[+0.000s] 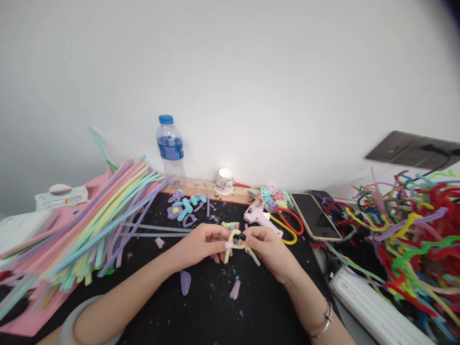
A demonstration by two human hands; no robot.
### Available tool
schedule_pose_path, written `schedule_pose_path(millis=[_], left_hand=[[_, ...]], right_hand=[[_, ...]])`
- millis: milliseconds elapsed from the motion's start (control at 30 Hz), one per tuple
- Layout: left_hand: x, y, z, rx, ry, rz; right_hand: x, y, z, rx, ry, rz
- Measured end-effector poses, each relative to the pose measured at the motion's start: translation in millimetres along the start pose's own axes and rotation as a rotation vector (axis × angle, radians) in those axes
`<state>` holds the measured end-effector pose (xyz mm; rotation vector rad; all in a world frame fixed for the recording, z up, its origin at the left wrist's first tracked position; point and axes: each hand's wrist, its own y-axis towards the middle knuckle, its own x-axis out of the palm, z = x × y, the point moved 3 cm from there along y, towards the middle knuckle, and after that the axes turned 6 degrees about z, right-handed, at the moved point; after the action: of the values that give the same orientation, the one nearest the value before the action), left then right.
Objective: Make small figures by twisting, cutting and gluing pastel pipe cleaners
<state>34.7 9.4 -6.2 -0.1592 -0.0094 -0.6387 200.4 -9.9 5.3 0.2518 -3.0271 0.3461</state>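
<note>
A pale yellow pipe cleaner [256, 258], bent into a loop with two ends hanging down, is held between both hands above the black mat. My left hand [211, 243] pinches its left side between thumb and fingers. On the right side, my right hand [261, 243] grips it with closed fingertips. Just behind the hands lies a small yellow and teal fuzzy piece [230, 224]. Nearer the mat's front are a purple fuzzy piece [185, 282] and a pink one with a teal tip [235, 289].
Pastel pipe cleaners [108, 211] pile up at left, tangled bright ones [424, 239] at right. Behind stand a bottle [170, 147] and paper cup [224, 182]. A pink glue gun [261, 218], scissors [287, 225], phone [316, 215] and power strip [373, 304] lie rightward.
</note>
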Motion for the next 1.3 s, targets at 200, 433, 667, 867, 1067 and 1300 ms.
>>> schedule_pose_path(millis=[200,433,667,867,1067,1300], left_hand=[[-0.2,0.9,-1.5,0.001,-0.028,0.020],[-1.2,3.1,-3.3,0.014,-0.053,0.089],[-2.8,2.6,-4.5,-0.025,-0.069,0.132],[-1.2,2.4,-3.9,-0.047,-0.081,0.069],[-2.4,2.5,-6.5,-0.032,-0.047,0.072],[-2.7,2.1,-6.7,-0.015,-0.017,0.097]], right_hand=[[2.8,-0.9,-1.5,-0.010,-0.009,-0.023],[6.5,-3.2,-3.2,0.024,-0.005,-0.013],[3.3,-1.3,-0.4,0.013,-0.037,0.033],[-1.9,1.8,2.6,-0.011,-0.024,0.066],[0.9,0.6,1.8,-0.005,-0.038,0.063],[5.7,-2.0,-1.6,0.010,-0.055,0.032]])
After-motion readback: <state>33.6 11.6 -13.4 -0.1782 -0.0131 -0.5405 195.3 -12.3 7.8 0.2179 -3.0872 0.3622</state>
